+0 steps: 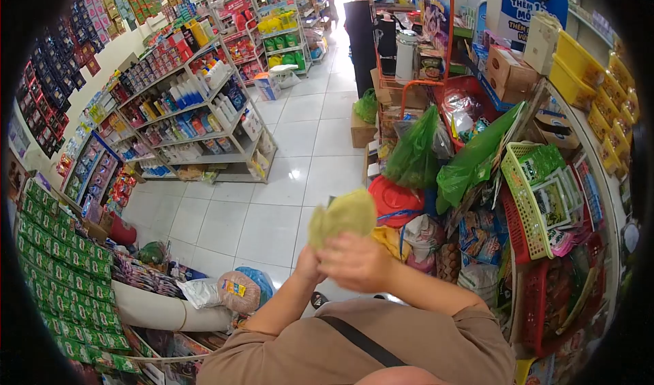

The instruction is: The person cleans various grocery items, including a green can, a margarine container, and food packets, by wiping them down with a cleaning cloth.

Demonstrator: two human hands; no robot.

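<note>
Both my hands are raised together in front of my chest, in the lower middle of the view. My right hand (360,262) is closed around the lower part of a yellow-green flat, crumpled thing (344,215), which is blurred. My left hand (310,262) grips the same thing from the left, mostly hidden behind the right hand. The thing sticks up above my fingers, over the white tiled floor (272,208). I cannot tell what it is made of.
A shop aisle runs ahead. Product shelves (197,119) stand on the left, green sachet strips (68,276) hang at near left, and sacks (238,291) lie below them. On the right are green plastic bags (419,150), a yellow basket (528,201), cartons (511,68) and packed goods.
</note>
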